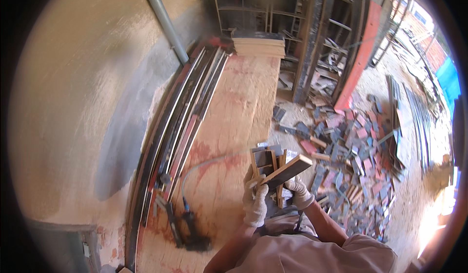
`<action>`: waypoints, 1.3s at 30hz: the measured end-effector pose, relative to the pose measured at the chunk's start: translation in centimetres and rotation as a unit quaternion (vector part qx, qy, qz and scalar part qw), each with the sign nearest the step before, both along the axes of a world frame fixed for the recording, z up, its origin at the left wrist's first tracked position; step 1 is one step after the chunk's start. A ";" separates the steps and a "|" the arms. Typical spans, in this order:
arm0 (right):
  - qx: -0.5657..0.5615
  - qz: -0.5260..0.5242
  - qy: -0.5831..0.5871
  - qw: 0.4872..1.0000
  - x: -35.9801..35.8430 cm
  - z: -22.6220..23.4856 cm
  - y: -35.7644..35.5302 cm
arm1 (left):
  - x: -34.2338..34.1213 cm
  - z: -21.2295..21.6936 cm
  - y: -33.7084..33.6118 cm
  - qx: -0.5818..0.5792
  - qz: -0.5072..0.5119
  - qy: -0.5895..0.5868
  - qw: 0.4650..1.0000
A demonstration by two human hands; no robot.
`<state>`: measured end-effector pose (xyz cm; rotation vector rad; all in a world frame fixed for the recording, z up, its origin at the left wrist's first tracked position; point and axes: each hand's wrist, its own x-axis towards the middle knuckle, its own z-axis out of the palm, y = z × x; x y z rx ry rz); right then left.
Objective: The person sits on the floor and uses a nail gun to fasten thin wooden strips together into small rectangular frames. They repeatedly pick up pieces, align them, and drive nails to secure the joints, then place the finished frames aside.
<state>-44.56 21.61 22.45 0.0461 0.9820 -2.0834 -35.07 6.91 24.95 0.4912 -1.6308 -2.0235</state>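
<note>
While both gloved hands grip wood offcuts over the counter's right edge, the right hand [298, 191] clasps a plank [287, 171] angled up-right; the left hand [255, 199] clutches a bundle [265, 160].

To my left rises a rough tan plastered wall [73, 102] with a grey pipe [163, 19] slanting down it. Ahead stand dark metal racks [263, 5], and the sandy floor [414, 195] on my right is littered with wood offcuts [351, 146] under hard sunlight.
</note>
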 end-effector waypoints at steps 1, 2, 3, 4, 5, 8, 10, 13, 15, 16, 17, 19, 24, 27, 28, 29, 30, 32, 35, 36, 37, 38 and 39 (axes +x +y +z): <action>-0.026 -0.008 -0.046 0.999 -3.5 -0.9 -1.8 | -3.6 -1.9 -1.1 0.032 0.033 -0.001 0.999; -0.041 0.004 -0.060 0.997 -7.2 -2.1 -3.2 | -7.1 -3.6 -2.1 0.047 0.054 -0.009 0.997; -0.056 0.015 -0.073 0.996 -11.0 -3.9 -4.6 | -10.6 -5.4 -3.1 0.062 0.075 -0.016 0.995; -0.069 0.023 -0.086 0.994 -15.4 -6.3 -5.9 | -13.9 -6.3 -4.0 0.100 0.078 -0.032 0.991; -0.050 0.030 -0.129 0.990 -17.7 -7.2 -6.6 | -16.9 -7.1 -4.8 0.147 0.083 -0.047 0.984; -0.071 0.011 -0.171 0.983 -26.1 -10.7 -8.9 | -27.8 -10.5 -8.6 0.102 0.060 -0.101 0.988; -0.033 -0.015 -0.171 0.985 -30.5 -12.8 -11.4 | -33.4 -11.7 -11.5 0.067 0.050 -0.143 0.986; -0.015 -0.072 -0.163 0.984 -36.7 -14.7 -16.7 | -42.2 -13.2 -17.4 0.074 -0.035 -0.224 0.971; -0.018 -0.125 -0.185 0.975 -40.1 -14.6 -21.8 | -47.2 -14.7 -23.4 0.011 -0.110 -0.265 0.958; -0.045 -0.135 -0.182 0.973 -42.3 -14.5 -24.7 | -49.7 -14.9 -27.0 -0.054 -0.143 -0.279 0.948; -0.078 -0.149 -0.142 0.976 -45.3 -16.4 -26.9 | -53.4 -13.0 -29.6 -0.074 -0.178 -0.314 0.929; -0.072 -0.210 -0.089 0.971 -51.7 -16.6 -32.2 | -59.2 -8.4 -33.2 -0.152 -0.163 -0.332 0.916; 0.150 -0.173 -0.080 0.970 -63.0 -17.9 -38.9 | -60.8 -5.3 -36.2 -0.226 0.047 -0.190 0.954; 0.181 0.009 0.102 0.978 -59.3 -21.5 -34.2 | -51.5 -9.9 -33.1 -0.186 0.095 -0.249 0.946; 0.234 0.053 0.151 0.959 -57.2 -22.1 -32.4 | -47.6 -10.3 -30.3 -0.110 0.124 -0.311 0.936; 0.254 0.104 0.236 0.932 -56.6 -25.0 -28.3 | -43.5 -12.5 -27.4 -0.109 0.154 -0.308 0.932; 0.310 0.149 0.201 0.917 -53.3 -25.0 -26.2 | -37.5 -14.2 -25.3 0.003 0.153 -0.366 0.918; 0.379 0.225 0.147 0.886 -47.0 -22.1 -22.1 | -22.6 -21.0 -18.1 -0.142 0.186 -0.474 0.849; 0.442 0.257 0.114 0.852 -42.3 -25.4 -11.7 | -10.1 -21.3 -6.6 0.099 0.246 -0.560 0.785; 0.471 0.294 0.043 0.830 -41.2 -24.0 -10.3 | -7.0 -21.2 -3.9 0.225 0.309 -0.532 0.756; 0.432 0.240 0.072 0.866 -40.5 -26.8 -6.6 | -4.2 -21.1 -1.3 0.341 0.362 -0.486 0.719; 0.449 0.280 0.118 0.840 -40.1 -27.5 -4.4 | -1.0 -19.9 2.8 0.450 0.428 -0.427 0.658; 0.480 0.327 0.222 0.783 -40.2 -28.8 -3.0 | 0.5 -18.6 4.3 0.453 0.444 -0.446 0.632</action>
